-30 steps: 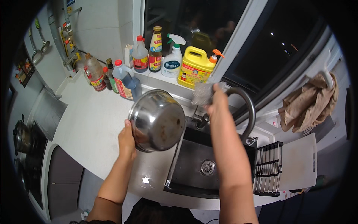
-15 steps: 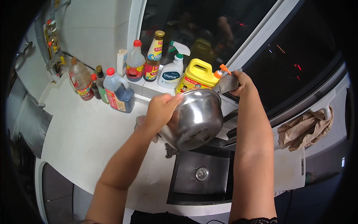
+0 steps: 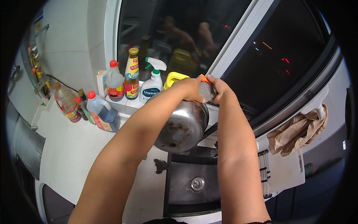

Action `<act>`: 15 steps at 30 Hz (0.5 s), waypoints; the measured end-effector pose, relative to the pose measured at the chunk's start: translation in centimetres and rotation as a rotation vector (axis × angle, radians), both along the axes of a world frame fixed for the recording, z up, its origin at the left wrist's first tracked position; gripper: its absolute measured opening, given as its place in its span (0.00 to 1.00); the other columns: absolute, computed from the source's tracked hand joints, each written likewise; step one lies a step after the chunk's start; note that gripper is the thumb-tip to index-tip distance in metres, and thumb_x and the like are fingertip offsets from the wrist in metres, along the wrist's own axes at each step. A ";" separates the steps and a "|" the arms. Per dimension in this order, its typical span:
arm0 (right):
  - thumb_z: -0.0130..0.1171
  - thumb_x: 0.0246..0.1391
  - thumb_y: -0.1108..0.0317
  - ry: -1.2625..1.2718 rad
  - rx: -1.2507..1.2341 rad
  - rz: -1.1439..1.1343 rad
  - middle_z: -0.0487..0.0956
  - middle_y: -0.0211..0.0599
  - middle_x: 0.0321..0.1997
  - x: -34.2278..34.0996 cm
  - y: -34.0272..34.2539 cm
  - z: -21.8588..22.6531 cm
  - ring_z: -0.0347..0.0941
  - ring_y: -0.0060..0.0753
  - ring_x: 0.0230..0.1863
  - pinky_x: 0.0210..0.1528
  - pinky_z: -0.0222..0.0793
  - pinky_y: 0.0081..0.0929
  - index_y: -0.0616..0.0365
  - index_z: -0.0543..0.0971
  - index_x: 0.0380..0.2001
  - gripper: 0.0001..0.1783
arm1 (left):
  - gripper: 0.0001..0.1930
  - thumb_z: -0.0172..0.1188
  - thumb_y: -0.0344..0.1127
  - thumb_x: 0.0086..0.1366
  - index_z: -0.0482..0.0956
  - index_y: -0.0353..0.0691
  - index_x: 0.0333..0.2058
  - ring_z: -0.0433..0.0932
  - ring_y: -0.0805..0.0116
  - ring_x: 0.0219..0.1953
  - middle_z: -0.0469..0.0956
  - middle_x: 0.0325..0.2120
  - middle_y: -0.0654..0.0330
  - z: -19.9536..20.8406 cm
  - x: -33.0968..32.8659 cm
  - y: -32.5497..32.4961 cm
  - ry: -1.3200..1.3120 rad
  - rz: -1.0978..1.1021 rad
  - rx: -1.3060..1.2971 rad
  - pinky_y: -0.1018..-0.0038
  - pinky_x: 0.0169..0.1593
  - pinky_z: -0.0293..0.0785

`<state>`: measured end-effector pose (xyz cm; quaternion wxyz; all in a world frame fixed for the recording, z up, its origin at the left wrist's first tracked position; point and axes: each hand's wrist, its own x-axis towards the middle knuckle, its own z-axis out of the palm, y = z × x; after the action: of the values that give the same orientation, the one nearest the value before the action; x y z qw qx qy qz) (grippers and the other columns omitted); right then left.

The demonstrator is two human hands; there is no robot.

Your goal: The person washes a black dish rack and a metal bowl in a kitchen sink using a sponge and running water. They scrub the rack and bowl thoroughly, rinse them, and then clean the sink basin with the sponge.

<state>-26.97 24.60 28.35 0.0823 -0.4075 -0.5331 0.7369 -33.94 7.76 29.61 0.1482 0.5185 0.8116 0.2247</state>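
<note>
So the white countertop (image 3: 71, 160) ran along the left, with the black sink (image 3: 179, 194) on the near right. The stainless steel pot (image 3: 179, 128) was tilted above the sink's far left corner, stained base facing near. Past it sat the yellow jug (image 3: 172, 77), mostly hidden. Big change from half a second earlier: the left hand (image 3: 191, 89) had reached right up to the right hand (image 3: 220, 89). The right one was clamped on the grey sponge (image 3: 206, 92); can't tell if the left also gripped the pot's rim. The sponge was just beside the orange pump head (image 3: 204, 78), so imo both hands were sharing one job there.
</note>
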 end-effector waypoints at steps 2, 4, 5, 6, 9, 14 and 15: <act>0.49 0.58 0.49 0.032 -0.043 -0.036 0.77 0.36 0.44 -0.3 0.3 -0.8 0.74 0.39 0.45 0.47 0.69 0.51 0.54 0.75 0.41 0.20 | 0.54 0.69 0.53 0.44 0.49 0.42 0.65 0.73 0.55 0.52 0.72 0.52 0.49 -0.6 -0.8 0.7 0.002 0.020 0.028 0.70 0.54 0.67; 0.42 0.61 0.52 0.142 -0.196 -0.141 0.75 0.38 0.47 0.1 -0.2 -2.3 0.71 0.43 0.51 0.47 0.67 0.56 0.54 0.72 0.45 0.20 | 0.52 0.69 0.51 0.43 0.51 0.45 0.64 0.75 0.56 0.49 0.75 0.49 0.51 -0.2 -0.8 1.0 0.056 0.012 -0.002 0.69 0.52 0.69; 0.41 0.61 0.52 0.225 -0.354 -0.222 0.75 0.39 0.48 0.5 -0.1 -3.3 0.70 0.44 0.53 0.47 0.67 0.57 0.54 0.71 0.46 0.20 | 0.51 0.70 0.50 0.44 0.52 0.46 0.64 0.75 0.56 0.49 0.75 0.48 0.51 0.6 -0.1 0.8 0.084 -0.003 -0.037 0.68 0.51 0.70; 0.41 0.61 0.53 0.310 -0.512 -0.302 0.75 0.40 0.49 0.8 -0.1 -4.1 0.69 0.45 0.54 0.47 0.67 0.58 0.54 0.71 0.48 0.20 | 0.50 0.70 0.50 0.44 0.53 0.47 0.64 0.76 0.57 0.49 0.75 0.48 0.51 1.2 0.3 0.6 0.112 -0.018 -0.072 0.68 0.50 0.71; 0.38 0.62 0.54 0.310 -0.524 -0.571 0.72 0.42 0.54 0.8 -2.1 -3.4 0.71 0.49 0.52 0.50 0.66 0.58 0.57 0.67 0.53 0.24 | 0.50 0.70 0.49 0.43 0.53 0.50 0.64 0.76 0.57 0.48 0.77 0.46 0.52 1.3 0.5 1.2 0.162 0.008 -0.146 0.67 0.49 0.72; 0.37 0.61 0.54 0.365 -0.523 -0.669 0.70 0.41 0.56 1.2 -3.0 -1.6 0.69 0.48 0.55 0.51 0.65 0.59 0.58 0.66 0.54 0.25 | 0.49 0.70 0.43 0.41 0.56 0.50 0.63 0.77 0.60 0.47 0.77 0.44 0.56 0.0 0.6 2.3 0.180 0.073 -0.078 0.67 0.47 0.74; 0.37 0.61 0.53 0.406 -0.506 -0.671 0.70 0.40 0.57 1.1 -2.4 -2.1 0.69 0.46 0.55 0.52 0.65 0.57 0.57 0.67 0.54 0.25 | 0.49 0.71 0.44 0.41 0.55 0.50 0.63 0.77 0.60 0.47 0.77 0.45 0.56 -0.1 0.6 2.3 0.175 0.072 -0.081 0.67 0.47 0.74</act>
<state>-25.87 22.23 26.21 0.3167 -0.4123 -0.1486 0.8412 -33.29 10.06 29.49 0.0892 0.5002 0.8481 0.1506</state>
